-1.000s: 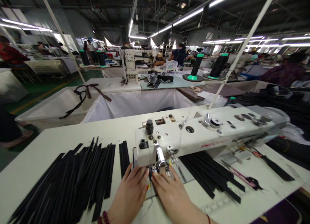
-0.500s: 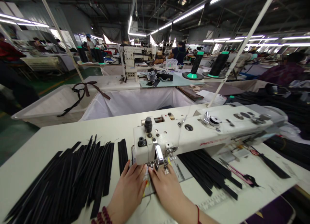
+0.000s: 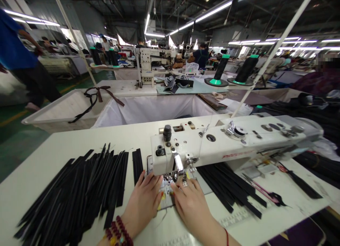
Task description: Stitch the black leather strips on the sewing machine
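A fanned heap of black strips (image 3: pixel 79 189) lies on the white worktop (image 3: pixel 53 150) at left. The left hand (image 3: pixel 143 203) and right hand (image 3: pixel 190 207) rest flat, fingers spread, beneath the sewing machine (image 3: pixel 212 146). More strips (image 3: pixel 228 187) lie right; which pile is sewn cannot be told. The piece under the needle is hidden.

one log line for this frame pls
left hand: flat on plate by presser foot | right hand: flat beside it | sewing machine | black strips left
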`<state>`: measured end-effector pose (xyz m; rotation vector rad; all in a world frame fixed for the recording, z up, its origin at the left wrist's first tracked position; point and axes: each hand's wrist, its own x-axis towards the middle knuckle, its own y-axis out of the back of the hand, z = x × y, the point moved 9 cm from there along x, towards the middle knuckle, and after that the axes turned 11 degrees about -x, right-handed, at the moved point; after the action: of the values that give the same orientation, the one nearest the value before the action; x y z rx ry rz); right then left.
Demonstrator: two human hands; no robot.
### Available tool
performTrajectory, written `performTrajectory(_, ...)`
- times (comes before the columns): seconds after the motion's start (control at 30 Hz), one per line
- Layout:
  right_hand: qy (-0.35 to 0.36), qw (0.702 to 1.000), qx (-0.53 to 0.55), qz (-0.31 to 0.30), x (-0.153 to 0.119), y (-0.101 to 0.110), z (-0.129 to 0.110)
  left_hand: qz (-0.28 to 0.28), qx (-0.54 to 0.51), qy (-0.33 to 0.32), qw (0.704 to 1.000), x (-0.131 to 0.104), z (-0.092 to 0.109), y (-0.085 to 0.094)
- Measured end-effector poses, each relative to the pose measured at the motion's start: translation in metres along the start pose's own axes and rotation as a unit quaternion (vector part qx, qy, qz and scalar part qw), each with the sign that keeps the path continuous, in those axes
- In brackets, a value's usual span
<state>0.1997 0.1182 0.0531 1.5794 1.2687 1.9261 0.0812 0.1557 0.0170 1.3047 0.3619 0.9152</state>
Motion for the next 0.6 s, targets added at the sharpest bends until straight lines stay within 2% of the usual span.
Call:
performTrajectory(0.13, -0.030, 0.999, -0.025, -0.021, -0.015, 0.023, 0.031, 0.003, 0.008, 0.001, 1.000, 0.001, -0.002, -0.002)
performTrajectory(0.33, -0.071, 0.978, -0.190, -0.043, -0.069, 0.052, 0.093, -0.010, -0.006, 0.006, 1.000, -0.001, -0.003, -0.005)
performTrajectory(0.47, -0.033, 0.966, -0.250, -0.057, -0.099, 0.050, 0.106, -0.020, -0.024, -0.006, 0.999, 0.001, 0.000, 0.007)
performTrajectory(0.6, 0.017, 0.956, -0.282, -0.084, -0.116, 0.034, 0.106, 0.001, -0.056, -0.014, 0.998, 0.021, -0.006, 0.027)
